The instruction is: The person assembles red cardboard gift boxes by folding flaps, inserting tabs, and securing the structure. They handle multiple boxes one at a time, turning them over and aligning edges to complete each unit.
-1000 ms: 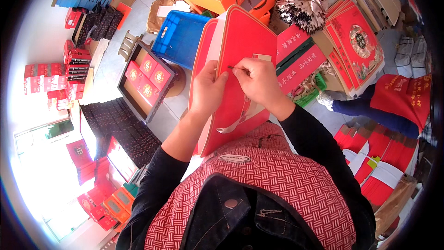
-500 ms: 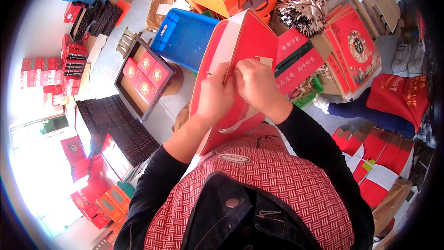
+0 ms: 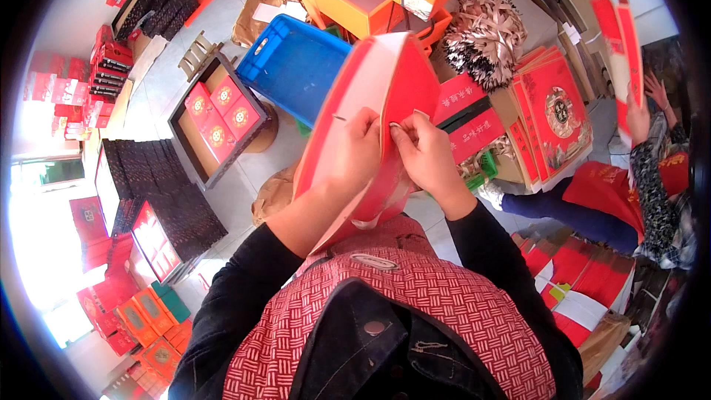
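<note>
Upright in front of my apron stands a folded red cardboard sheet (image 3: 416, 78), apparently a bag or box panel, its pale inner side facing left. My left hand (image 3: 354, 150) is closed on the panel's edge from the pale side. My right hand (image 3: 429, 154) pinches at the same edge from the red side; what its fingertips hold is too small to make out. A short dark pin-like tip (image 3: 339, 117) sticks out of the pale face. Below my hands a pale ribbon loop (image 3: 370, 221) hangs against the red board.
A blue plastic crate (image 3: 292, 67) and a tray with red boxes (image 3: 222, 120) lie beyond on the left. Orange drawer boxes (image 3: 359, 0) stand ahead. Decorated red panels (image 3: 555, 107) lean at right, near a co-worker's hand (image 3: 638, 118) holding red strips. Banded red stacks (image 3: 585, 274) sit near right.
The folded board has opened wider, showing more of its pale inside. My right hand has shifted slightly right, its fingers at the edge. A co-worker's arms with red strips have come into view at right.
</note>
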Available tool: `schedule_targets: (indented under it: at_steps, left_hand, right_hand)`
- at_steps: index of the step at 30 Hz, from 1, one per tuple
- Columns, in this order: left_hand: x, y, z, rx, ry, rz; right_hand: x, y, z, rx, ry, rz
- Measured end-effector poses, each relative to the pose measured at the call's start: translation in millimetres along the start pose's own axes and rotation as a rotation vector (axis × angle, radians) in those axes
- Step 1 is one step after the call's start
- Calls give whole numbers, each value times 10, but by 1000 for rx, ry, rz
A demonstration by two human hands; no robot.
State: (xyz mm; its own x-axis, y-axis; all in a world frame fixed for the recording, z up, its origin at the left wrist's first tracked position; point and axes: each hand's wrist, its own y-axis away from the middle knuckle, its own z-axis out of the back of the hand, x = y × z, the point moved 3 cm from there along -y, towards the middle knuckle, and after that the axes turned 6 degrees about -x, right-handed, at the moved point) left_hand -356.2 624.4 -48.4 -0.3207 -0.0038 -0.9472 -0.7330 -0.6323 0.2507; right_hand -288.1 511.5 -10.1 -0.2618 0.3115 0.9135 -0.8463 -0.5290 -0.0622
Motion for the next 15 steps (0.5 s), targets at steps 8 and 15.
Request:
schedule_targets:
  at_steps: [8, 15]
  left_hand:
    - [-206, 174, -70, 8, 137, 0]
    - [-503, 312, -215, 118, -96, -409]
  right_hand:
    - [-156, 43, 154, 326, -334, -441]
    - [211, -101, 399, 124, 214, -63]
